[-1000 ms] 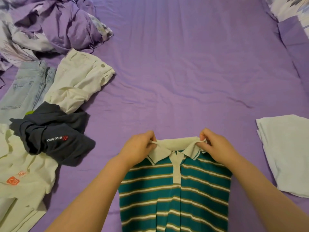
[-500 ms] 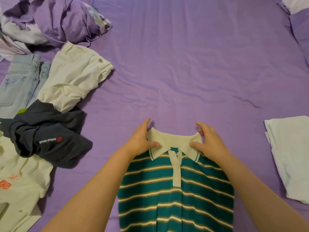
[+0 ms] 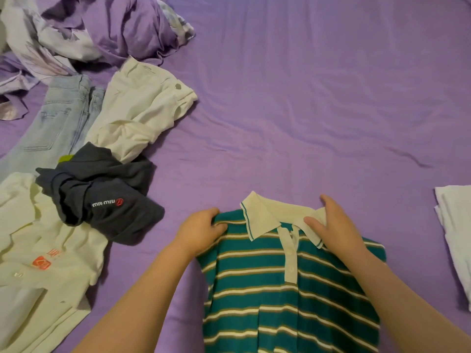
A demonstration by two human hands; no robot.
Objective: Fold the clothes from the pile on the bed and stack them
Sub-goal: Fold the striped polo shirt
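While half a second ago both hands sat at the collar, the left hand [image 3: 201, 231] now grips the shoulder of the green knit polo shirt with cream stripes [image 3: 288, 289]. The right hand [image 3: 331, 226] pinches the collar's right flap. Lying flat at 6 o'clock on the purple bed sheet [image 3: 305, 110], the shirt runs lengthwise toward 12, collar first.

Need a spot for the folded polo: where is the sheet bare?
Bare purple sheet runs wide beyond the striped polo, from the cream trousers across to the folded white garment. The left is crowded: jeans, dark top, cream shirt.
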